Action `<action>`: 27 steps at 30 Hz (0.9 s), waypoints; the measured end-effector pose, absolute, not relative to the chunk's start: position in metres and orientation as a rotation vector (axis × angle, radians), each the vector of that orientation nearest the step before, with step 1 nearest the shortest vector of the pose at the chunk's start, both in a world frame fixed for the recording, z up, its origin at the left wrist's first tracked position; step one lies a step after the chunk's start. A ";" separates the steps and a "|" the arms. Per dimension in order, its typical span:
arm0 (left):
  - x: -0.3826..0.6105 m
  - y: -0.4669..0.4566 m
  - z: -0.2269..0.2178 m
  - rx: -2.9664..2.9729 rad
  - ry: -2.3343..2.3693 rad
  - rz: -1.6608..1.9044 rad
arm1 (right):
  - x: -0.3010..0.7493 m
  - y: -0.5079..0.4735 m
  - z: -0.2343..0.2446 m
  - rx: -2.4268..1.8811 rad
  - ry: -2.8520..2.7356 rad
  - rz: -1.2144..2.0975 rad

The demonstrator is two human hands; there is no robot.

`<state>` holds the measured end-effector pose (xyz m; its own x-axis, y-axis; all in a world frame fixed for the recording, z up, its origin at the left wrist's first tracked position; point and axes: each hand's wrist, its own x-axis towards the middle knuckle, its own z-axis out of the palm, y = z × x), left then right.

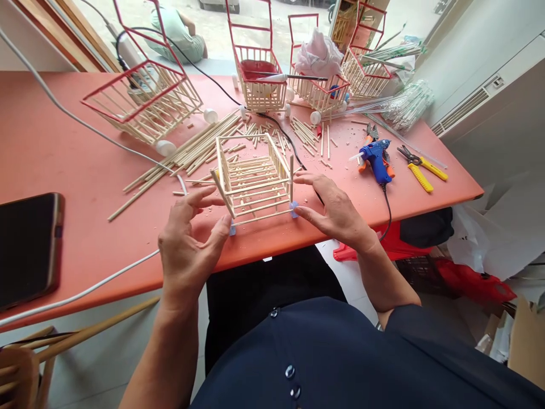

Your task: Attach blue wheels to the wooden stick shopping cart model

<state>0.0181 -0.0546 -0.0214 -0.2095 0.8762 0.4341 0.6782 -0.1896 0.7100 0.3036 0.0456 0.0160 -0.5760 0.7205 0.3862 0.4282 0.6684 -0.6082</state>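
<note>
Right now, a phone point(28, 250) is lying at the near edge of the table point(97, 187), far to the left, with a white cable point(85, 293) curving beside it. Toward the far edge, a red-rimmed cart point(170, 108) is standing on white wheels, and loose sticks point(187, 156) are spreading from just beside it toward the middle. My left hand point(189, 230) is reaching around the frame's left side, thumb and fingers well parted. The stick frame point(258, 187) is sitting between my hands, close to the near edge. My right hand point(330, 207) is facing it from the other side, its thumb and fingers also wide; I cannot tell whether any fingertips are touching the wood. Behind, three more carts point(264, 96) are lining the far edge, one carrying a white cloth point(319, 54). Nearer the right edge, a blue glue gun point(377, 162) is lying over orange pliers point(372, 134), and yellow cutters point(415, 160) are resting just beside them.
</note>
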 end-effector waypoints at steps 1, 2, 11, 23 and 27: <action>0.020 -0.055 -0.018 1.815 1.826 1.413 | 0.301 0.045 0.015 -0.854 -2.226 0.616; 0.021 -0.055 -0.015 1.815 1.811 1.462 | 0.299 0.045 0.013 -0.835 -2.197 0.624; 0.022 -0.056 -0.006 1.877 1.767 1.464 | 0.285 0.048 0.002 -0.848 -2.054 0.663; 0.026 -0.048 0.000 1.859 1.689 1.511 | 0.281 0.051 0.006 -0.809 -2.014 0.752; 0.029 -0.045 0.002 1.875 1.707 1.480 | 0.285 0.054 0.008 -0.804 -1.986 0.803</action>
<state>0.0289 -0.0453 0.0017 -0.1720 0.8377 0.5183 0.6315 -0.3100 0.7107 0.2846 0.0542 0.0078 -0.4530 0.7698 0.4498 0.2413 0.5915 -0.7693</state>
